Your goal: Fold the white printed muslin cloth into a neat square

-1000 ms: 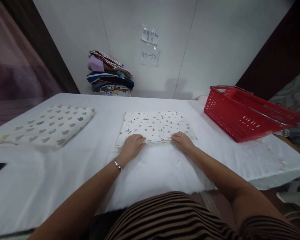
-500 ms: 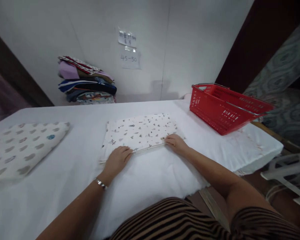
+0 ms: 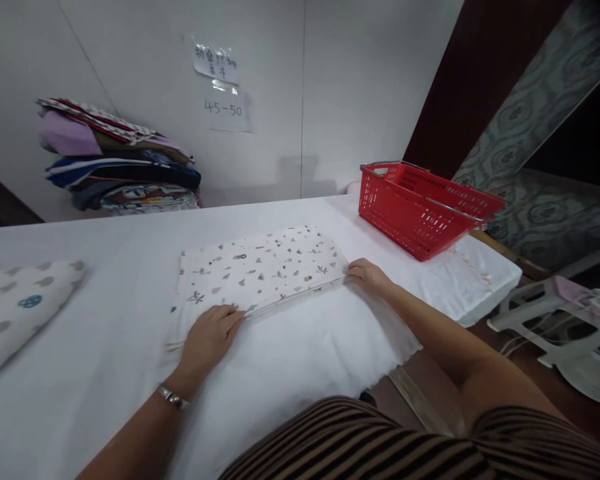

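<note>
A folded white cloth with small printed plants and shapes lies flat on the white-covered table in front of me. Along its near edge, towards the left, my left hand is closed on the layers, fingers on top and thumb hidden from view. My right hand pinches the near right corner, its fingers curled over the stacked edges. The layers show as thin lines between both hands. At the far left lies a second folded cloth, white with grey and blue shapes; neither hand touches it.
A red perforated basket with metal handles stands at the back right of the table. Against the wall at the left is a stack of folded fabrics. Paper signs hang on the wall. A white plastic stool is beside the table.
My view has turned right, so the scene shifts left. My right hand has slid rightwards along the near edge to the cloth's corner. My left hand stays on the near edge.
</note>
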The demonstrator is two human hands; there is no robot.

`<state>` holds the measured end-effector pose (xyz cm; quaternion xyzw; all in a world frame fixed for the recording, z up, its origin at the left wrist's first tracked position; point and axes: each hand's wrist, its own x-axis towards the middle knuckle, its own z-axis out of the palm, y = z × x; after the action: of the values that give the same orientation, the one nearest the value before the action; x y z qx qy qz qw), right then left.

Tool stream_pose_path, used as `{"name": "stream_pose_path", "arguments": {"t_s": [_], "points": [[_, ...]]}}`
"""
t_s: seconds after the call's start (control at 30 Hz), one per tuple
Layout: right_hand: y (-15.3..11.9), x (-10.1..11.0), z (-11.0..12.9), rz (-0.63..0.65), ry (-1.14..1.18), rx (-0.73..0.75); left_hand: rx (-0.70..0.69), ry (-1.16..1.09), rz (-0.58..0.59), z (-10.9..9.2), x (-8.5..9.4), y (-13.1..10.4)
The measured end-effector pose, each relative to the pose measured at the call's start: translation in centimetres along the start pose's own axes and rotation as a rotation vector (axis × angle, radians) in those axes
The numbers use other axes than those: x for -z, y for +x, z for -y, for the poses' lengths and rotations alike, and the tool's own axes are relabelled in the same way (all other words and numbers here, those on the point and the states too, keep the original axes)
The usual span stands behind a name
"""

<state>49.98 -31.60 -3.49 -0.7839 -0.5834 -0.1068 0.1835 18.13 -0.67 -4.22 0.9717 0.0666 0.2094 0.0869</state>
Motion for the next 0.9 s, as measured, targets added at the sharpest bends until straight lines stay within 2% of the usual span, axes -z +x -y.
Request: {"name": "stream_pose_path", "arguments": {"t_s": [0.1,0.2,0.33,0.4,0.67,0.8,0.9], "points": [[-0.2,-0.6,-0.2,0.003,0.051,-0.066,0.001,0.017,-0.001,0.0,0.0,-0.1],[-0.1,-0.5,-0.1,0.003,0.194,-0.218,0.02,-0.014,0.011,-0.1,0.2,-0.1],[1.2,0.2,0.2,0.085,0.33,-0.682,0.067,-0.084,0.024,-0.6,1.0,0.0],[2.3,0.4,0.1,0.159,0.339,-0.854,0.113,-0.09,-0.006,-0.7,1.2,0.1],[6.1,-0.4,0.5,0.293,0.428,-1.065,0.235,-0.066,-0.019,-0.3,1.2,-0.6],[6.8,-0.3,1.1,0.347,0.451,-1.117,0.324,-0.105,0.002,-0.3,2.0,-0.2],[6.8,-0.1,1.1,0.315,0.495,-1.115,0.369,-0.02,-0.035,0.3,2.5,0.1]]}}
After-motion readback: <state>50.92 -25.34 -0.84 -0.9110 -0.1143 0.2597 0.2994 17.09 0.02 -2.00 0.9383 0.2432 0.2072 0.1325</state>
